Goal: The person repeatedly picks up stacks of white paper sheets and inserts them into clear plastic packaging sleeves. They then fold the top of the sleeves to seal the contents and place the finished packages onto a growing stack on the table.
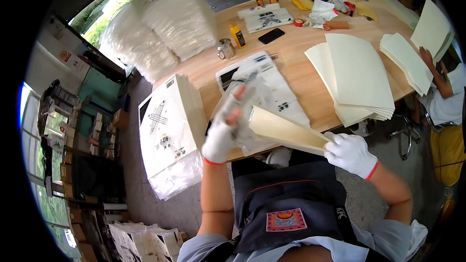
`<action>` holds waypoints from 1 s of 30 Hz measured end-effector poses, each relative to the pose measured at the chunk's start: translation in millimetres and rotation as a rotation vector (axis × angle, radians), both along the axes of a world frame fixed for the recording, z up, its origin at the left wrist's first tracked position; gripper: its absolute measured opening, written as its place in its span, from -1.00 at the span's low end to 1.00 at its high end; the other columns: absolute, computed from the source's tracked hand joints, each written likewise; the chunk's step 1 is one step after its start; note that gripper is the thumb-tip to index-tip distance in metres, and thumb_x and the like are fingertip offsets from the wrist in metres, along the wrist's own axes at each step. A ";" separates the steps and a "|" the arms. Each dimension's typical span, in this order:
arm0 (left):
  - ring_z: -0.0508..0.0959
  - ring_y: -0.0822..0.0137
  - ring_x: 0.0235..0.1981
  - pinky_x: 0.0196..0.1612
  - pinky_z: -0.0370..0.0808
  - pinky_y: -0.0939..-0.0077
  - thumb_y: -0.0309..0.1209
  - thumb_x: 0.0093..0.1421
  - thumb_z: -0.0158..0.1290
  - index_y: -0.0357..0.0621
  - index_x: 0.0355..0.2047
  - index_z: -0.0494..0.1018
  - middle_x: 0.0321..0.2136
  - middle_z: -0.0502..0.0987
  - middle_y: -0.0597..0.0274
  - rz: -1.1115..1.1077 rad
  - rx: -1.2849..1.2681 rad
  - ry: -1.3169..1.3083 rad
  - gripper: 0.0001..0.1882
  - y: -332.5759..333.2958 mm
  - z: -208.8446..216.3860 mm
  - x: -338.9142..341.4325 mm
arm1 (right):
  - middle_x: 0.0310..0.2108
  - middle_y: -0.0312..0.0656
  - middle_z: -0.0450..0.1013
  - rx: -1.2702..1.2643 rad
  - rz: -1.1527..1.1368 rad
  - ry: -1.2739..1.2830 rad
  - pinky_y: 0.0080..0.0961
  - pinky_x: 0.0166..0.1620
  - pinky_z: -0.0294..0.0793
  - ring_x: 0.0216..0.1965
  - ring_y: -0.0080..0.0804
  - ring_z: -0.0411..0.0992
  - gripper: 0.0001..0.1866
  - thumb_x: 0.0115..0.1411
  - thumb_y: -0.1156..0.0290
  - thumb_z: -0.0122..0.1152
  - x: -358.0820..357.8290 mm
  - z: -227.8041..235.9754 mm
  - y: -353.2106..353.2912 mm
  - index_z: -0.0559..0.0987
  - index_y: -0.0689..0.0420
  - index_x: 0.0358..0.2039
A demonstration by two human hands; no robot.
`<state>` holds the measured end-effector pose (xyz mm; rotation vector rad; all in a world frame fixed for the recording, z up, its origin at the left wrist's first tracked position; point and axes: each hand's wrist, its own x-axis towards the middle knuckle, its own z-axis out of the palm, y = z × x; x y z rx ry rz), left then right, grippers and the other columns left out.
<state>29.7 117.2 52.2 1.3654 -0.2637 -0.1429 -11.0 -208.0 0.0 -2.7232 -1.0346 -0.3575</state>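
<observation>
**Cream card going into a clear bag**

Cream card sheet (286,130) sits between your two gloved hands, just over the near edge of the wooden counter (296,63). Your right hand (350,153) is closed around its end at 4 o'clock, fingers pinching it. Your left hand (224,131), at 9 o'clock from the card, grips a clear plastic bag (252,97) whose mouth meets the card's far end; motion blur makes it hard to tell how far the card is inside. At 12 o'clock a printed bag stack (264,80) lies flat on the counter. A stack of cream sheets (357,75) lies at 2 o'clock. Bagged bundles (170,126) stand at 9 o'clock of your left hand, beside the counter edge. Another person (444,92) handles sheets at 3 o'clock.
</observation>
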 end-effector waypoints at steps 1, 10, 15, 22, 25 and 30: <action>0.29 0.36 0.18 -0.21 0.51 0.50 -0.29 0.22 0.01 -0.07 0.29 0.09 0.23 0.22 0.07 0.000 0.269 -0.106 -0.35 -8.9 6.8 -15.6 | -0.52 -0.16 0.45 -0.032 0.031 0.083 -0.31 -0.52 0.46 -0.52 -0.24 0.47 -0.77 0.01 0.17 0.17 4.4 0.2 8.9 0.47 0.05 -0.58; 0.59 0.21 -0.44 -0.42 0.51 0.46 -0.62 -0.07 0.10 -0.06 -0.09 0.46 -0.34 0.58 0.15 -0.027 0.535 -0.669 -0.54 -28.5 -130.3 -110.4 | -0.59 -0.14 0.43 0.871 -0.053 1.599 -0.44 -0.41 0.42 -0.54 -0.57 0.42 -0.72 0.18 0.18 0.11 39.9 -65.2 34.9 0.57 0.16 -0.39; 0.54 0.26 -0.60 -0.53 0.45 0.43 -0.57 0.05 0.08 -0.05 -0.22 0.52 -0.45 0.58 0.22 0.144 0.663 -0.555 -0.74 -77.4 -80.7 -61.6 | -0.21 -0.14 0.53 0.219 0.020 0.533 -0.26 -0.10 0.43 -0.25 -0.12 0.49 -0.63 0.16 0.19 0.02 54.8 -84.8 87.8 0.55 0.11 -0.11; 0.59 0.22 -0.53 -0.47 0.48 0.41 -0.50 0.09 0.08 0.00 -0.31 0.53 -0.51 0.58 0.20 0.300 0.748 -0.324 -0.85 -84.1 -110.2 -47.5 | -0.02 0.00 0.35 0.126 -0.105 0.269 -0.05 0.21 0.12 0.12 -0.01 0.23 -0.59 -0.04 0.21 0.23 -9.9 -68.4 87.7 0.54 0.11 -0.16; 0.58 0.23 -0.54 -0.48 0.49 0.40 -0.53 0.06 0.10 0.02 -0.37 0.53 -0.45 0.59 0.22 0.246 0.878 -0.375 -0.86 -65.0 -136.0 -68.9 | -0.06 -0.06 0.35 0.340 -0.104 0.182 -0.15 0.10 0.25 0.06 -0.05 0.26 -0.54 -0.08 0.42 0.29 -36.0 -63.9 71.3 0.46 0.08 -0.09; 0.47 0.12 -0.26 -0.26 0.42 0.28 -0.44 -0.11 0.18 0.02 -0.30 0.50 -0.42 0.49 0.22 0.274 1.066 -0.567 -0.72 -49.1 -196.9 -116.7 | -0.54 -0.15 0.52 -0.108 -0.578 0.386 -0.23 -0.49 0.47 -0.53 -0.22 0.52 -0.81 0.14 0.27 0.04 3.1 -113.5 51.0 0.46 0.04 -0.27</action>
